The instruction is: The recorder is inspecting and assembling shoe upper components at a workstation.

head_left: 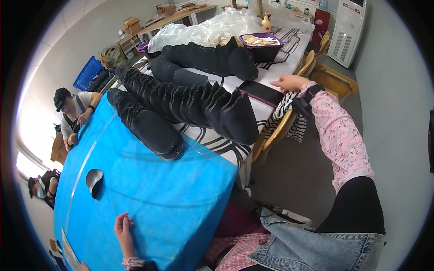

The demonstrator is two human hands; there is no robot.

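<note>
My left hand (123, 230) rests on the blue table cover (149, 189), fingers loosely bent and holding nothing. Away from it lies a single curved, glossy black piece (94, 183), shaped like a cap brim or moulded cup. My right arm reaches far forward. My right hand (291, 83), index finger stretched out and palm free, is at the edge of a flat dark tablet-like thing (263, 93) with a red rim; whether it touches is unclear. Long stacks of similar black pieces (190, 106) lie on their sides across the middle, and another black stack (203, 61) lies behind.
A purple-rimmed basket (261, 40) with pale pieces, a pump bottle (266, 22) and clear plastic sheeting (217, 29) are at the back. Yellow chairs (334, 83) line the right side, one draped with striped cloth (296, 126). A co-worker (74, 110) sits at the left edge.
</note>
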